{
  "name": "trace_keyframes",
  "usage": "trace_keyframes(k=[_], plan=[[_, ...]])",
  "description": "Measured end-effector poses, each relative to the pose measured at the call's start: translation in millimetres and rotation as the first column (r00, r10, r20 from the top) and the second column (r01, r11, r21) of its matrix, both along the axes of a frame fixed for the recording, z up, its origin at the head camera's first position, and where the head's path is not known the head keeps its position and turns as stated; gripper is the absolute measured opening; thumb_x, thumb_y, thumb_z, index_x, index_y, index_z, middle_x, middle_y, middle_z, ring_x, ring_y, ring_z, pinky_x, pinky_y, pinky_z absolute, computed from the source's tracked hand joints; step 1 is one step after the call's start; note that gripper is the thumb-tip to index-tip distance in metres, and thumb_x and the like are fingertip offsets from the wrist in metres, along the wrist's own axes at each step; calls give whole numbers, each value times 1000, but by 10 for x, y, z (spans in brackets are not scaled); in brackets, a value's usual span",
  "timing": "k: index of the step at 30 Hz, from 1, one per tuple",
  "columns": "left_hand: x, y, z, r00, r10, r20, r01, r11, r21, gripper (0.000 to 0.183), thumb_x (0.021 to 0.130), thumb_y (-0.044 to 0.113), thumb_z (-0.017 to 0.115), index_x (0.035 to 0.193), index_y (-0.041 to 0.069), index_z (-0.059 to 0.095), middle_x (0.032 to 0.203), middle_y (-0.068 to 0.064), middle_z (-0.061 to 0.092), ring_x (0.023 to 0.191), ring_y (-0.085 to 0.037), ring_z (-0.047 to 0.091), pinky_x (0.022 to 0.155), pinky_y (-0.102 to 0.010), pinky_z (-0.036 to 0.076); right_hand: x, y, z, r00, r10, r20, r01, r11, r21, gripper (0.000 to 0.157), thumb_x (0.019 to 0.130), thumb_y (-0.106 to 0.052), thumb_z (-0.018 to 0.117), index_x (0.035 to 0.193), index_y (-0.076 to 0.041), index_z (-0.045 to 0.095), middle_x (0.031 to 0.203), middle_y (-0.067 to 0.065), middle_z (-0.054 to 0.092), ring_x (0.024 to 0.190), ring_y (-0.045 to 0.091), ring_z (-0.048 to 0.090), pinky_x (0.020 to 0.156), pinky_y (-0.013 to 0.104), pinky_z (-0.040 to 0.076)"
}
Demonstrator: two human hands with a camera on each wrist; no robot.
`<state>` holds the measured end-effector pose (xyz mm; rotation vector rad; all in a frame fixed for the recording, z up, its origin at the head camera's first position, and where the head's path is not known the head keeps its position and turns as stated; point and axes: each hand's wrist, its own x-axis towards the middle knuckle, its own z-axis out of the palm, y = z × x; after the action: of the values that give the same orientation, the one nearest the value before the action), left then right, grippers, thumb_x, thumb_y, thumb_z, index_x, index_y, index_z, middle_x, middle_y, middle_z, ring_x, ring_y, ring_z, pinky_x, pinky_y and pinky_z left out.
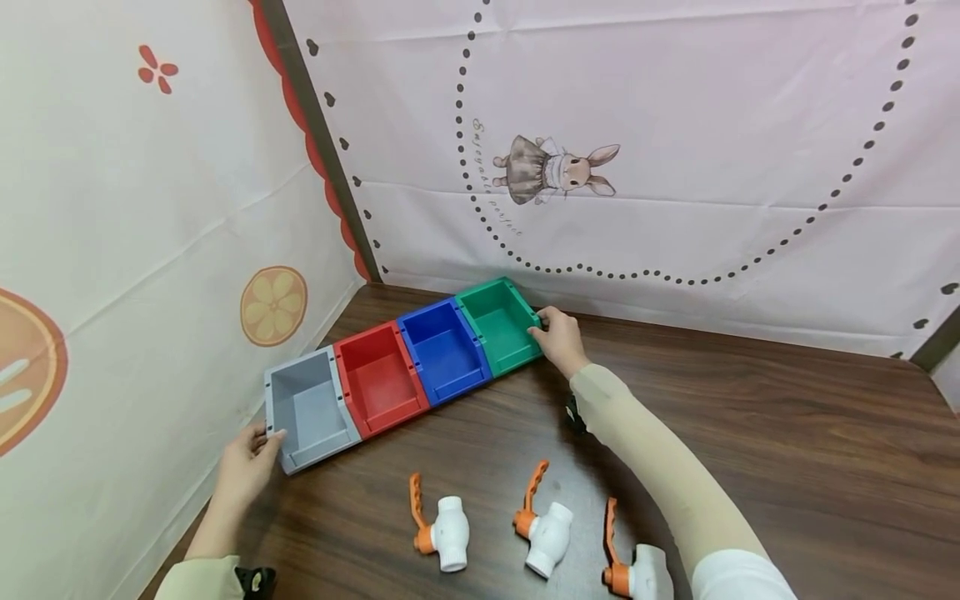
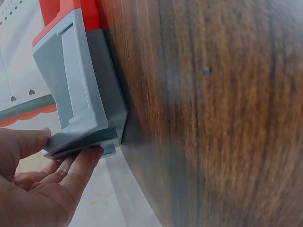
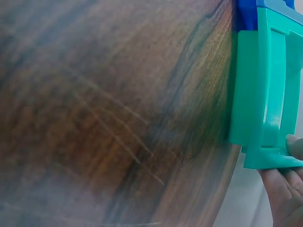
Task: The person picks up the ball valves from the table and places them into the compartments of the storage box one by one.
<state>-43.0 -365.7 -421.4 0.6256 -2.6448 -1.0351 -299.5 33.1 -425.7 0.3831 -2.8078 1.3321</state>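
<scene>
Four open bins stand joined in a slanting row: a grey bin [image 1: 315, 412], a red bin [image 1: 381, 383], a blue bin [image 1: 445, 350] and a green bin [image 1: 498, 325]. At the row's near left end my left hand [image 1: 246, 467] grips the grey bin's outer wall, thumb over the rim and fingers under it, as the left wrist view shows. My right hand [image 1: 561, 340] pinches the outer rim of the green bin at the far end. In the right wrist view its thumb [image 3: 294, 145] lies inside the rim, with the fingers beneath.
Nearer on the brown wooden table [image 1: 750, 417] lie three white valves with orange handles: a left valve [image 1: 452, 533], a middle valve [image 1: 550, 540] and a right valve [image 1: 651, 573], partly cut off by the frame. Printed cloth [image 1: 712, 125] hangs behind and on the left.
</scene>
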Motion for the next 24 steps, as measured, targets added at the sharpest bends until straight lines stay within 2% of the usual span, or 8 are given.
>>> trace_keyframes(k=[6, 12, 24], plan=[[9, 19, -45, 1000, -1, -14, 2, 1000, 30, 36, 96, 14, 54, 117, -16, 51, 112, -39, 57, 73, 20, 40, 62, 1, 37, 58, 58, -13, 1000, -10, 17, 9, 1000, 11, 33, 92, -14, 63, 121, 2, 58, 117, 21, 62, 107, 31, 59, 88, 42, 52], [59, 43, -66, 1000, -5, -19, 6, 998, 55, 34, 95, 12, 56, 113, -15, 51, 111, -39, 57, 74, 23, 37, 63, 2, 37, 98, 106, -9, 1000, -9, -1, 9, 1000, 2, 30, 91, -13, 64, 117, 2, 60, 115, 20, 63, 107, 31, 60, 88, 42, 52], [16, 81, -43, 996, -74, -54, 77, 996, 55, 37, 95, 12, 56, 117, -17, 49, 113, -39, 56, 79, 24, 38, 66, 3, 38, 197, 276, 4, 999, -25, -37, 25, 1000, 15, 32, 91, -12, 65, 117, 3, 59, 112, 22, 64, 104, 32, 61, 85, 43, 53]])
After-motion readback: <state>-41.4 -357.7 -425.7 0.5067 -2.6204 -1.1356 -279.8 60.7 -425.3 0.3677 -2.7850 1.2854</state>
